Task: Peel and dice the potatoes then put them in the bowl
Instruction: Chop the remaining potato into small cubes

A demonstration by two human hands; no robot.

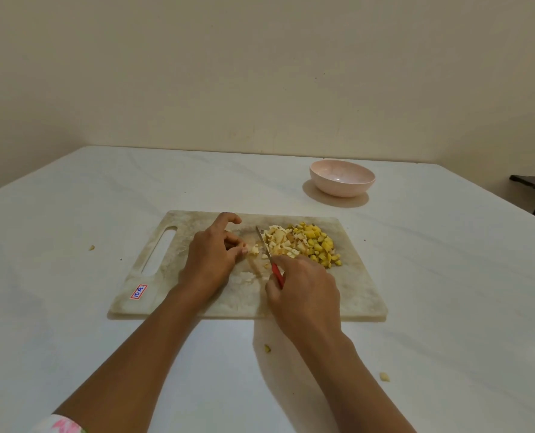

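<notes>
The left hand [211, 248] rests on the cutting board [353, 292] with its fingers curled, and its thumb and fingertips pinch a small pale potato piece [253, 250] against the board while the index finger arches up above the others. Just to the right of it, the right hand [303, 289] is closed round the red handle of a knife [277, 273], whose thin blade runs away from the knuckles and slants toward the left hand, its edge down just beside the pinched piece. Beyond the right hand's knuckles, touching the far side of the blade, lies a heap of diced potatoes [317, 245], paler cubes next to the knife and yellower ones farther right. The pink bowl [342, 178] stands on the white table [72, 307] well beyond the right hand, off the board, and nothing shows inside it. A label sticker [138, 291] sits on the board's corner nearest the left wrist. Small scraps [267, 348] lie on the table between the forearms and outside each of them.
</notes>
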